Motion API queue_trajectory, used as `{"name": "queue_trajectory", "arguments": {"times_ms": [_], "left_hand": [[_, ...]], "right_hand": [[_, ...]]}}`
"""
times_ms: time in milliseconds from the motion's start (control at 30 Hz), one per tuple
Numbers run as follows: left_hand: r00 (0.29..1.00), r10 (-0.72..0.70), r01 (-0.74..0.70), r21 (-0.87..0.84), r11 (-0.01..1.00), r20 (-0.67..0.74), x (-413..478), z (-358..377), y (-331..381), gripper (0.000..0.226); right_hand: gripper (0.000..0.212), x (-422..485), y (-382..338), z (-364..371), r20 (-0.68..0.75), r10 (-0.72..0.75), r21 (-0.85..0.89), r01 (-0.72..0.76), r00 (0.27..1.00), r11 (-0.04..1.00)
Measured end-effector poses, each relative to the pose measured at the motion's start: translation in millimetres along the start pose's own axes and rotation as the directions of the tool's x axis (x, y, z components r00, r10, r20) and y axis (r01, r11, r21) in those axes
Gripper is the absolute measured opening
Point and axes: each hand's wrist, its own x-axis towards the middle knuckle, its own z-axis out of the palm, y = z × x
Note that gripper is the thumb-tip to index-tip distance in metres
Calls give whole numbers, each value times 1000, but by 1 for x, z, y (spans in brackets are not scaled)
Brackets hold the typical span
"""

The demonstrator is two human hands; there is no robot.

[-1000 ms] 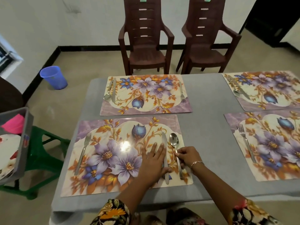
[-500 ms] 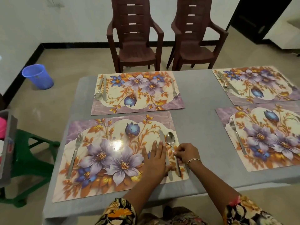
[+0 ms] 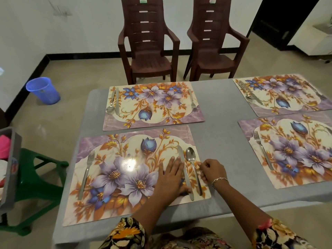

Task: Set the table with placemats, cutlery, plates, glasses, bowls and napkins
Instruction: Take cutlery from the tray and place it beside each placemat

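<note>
Four floral placemats are laid on the grey desk (image 3: 215, 126); the nearest placemat (image 3: 125, 177) carries a fork (image 3: 86, 175) on its left side and a knife (image 3: 185, 169) with a spoon (image 3: 193, 166) just beside it on its right. The left hand (image 3: 172, 178) is pressed flat and open on the mat, fingers extended, its edge touching the knife; nothing is gripped. The right hand (image 3: 212, 170) is loosely curled just beside the spoon handle, fingertips near it; whether contact is made cannot be told, and nothing is seen to be held. Step in hand is judged to be straightening of knife and spoon. Cutlery is seen on the far-left placemat (image 3: 152, 105); plates, glasses, bowls and napkins are not yet on the desk, so the task is judged early. Risks noted: the glossy mat could be slid toward the near edge by the flat palm's pressure; the knife could be skewed against the spoon by a sideways nudge; the spoon could be knocked off the mat's right edge by the curled fingers
</note>
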Motion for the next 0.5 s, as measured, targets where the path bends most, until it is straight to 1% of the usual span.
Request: {"name": "queue_trajectory", "arguments": {"times_ms": [67,133,167,233,267,300,367,400,467,500], "left_hand": [[999,9,-10,-15,1000,-36,-5,-4,-5,79],[999,-16,14,-53,998,-31,-12,-8,-12,77],[997,-33,30,-48,998,-65,-19,-14,-17,79],[993,-39,34,-50,998,-108,-30,-20,-30,92],[994,-46,41,-54,998,-100,-35,-22,-36,97],[991,-54,46,-62,997,-121,-44,-23,-45,97],[991,-123,115,-135,984,-52,-55,-26,-56,81],[986,-160,151,-162,975,-41,-66,-29,-63,76],[975,-190,163,-215,963,-111,-86,-30,-76,75],[970,-212,179,-234,956,-122,-99,-37,-81,74]], "right_hand": [[30,-5,3,0,-59,-24,5,24,998,1000],[28,-12,2,2,-110,-60,-11,60,992,998],[26,-17,1,5,-121,-87,-19,86,989,996],[21,-29,-6,12,-133,-147,-45,142,980,989],[20,-35,-10,16,-138,-173,-55,167,975,984],[21,-43,-16,24,-140,-199,-63,192,970,979],[24,-50,-22,34,-165,-221,-50,216,961,975],[24,-54,-27,41,-165,-241,-52,236,956,970],[21,-64,-37,55,-129,-301,-87,291,945,953],[18,-68,-43,62,-104,-342,-103,331,934,938]]}}
